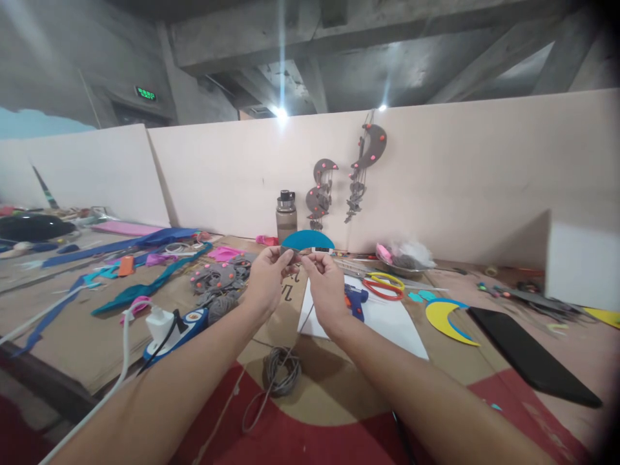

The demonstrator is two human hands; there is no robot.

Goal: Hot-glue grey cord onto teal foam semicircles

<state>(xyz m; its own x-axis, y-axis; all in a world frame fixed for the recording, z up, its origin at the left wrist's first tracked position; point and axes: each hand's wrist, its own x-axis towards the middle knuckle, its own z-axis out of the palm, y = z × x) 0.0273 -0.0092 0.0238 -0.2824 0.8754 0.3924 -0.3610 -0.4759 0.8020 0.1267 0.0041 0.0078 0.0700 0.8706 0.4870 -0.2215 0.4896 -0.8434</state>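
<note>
DONE/LEFT: small grey piece (289, 250) is in hand, its tie to the grey cord (281, 371) unclear; most cord lies coiled, seemingly unused | FINGERS: left hand (268, 279) clamped on piece, right hand (323, 285) apparently on cord | WHERE: above worktop (458, 284), short of far edge | LOOK: dark, partly hidden

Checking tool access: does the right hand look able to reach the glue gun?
Probably yes: the glue gun lies beside the right hand, nothing visible between them, though that hand is pinching something.
</note>
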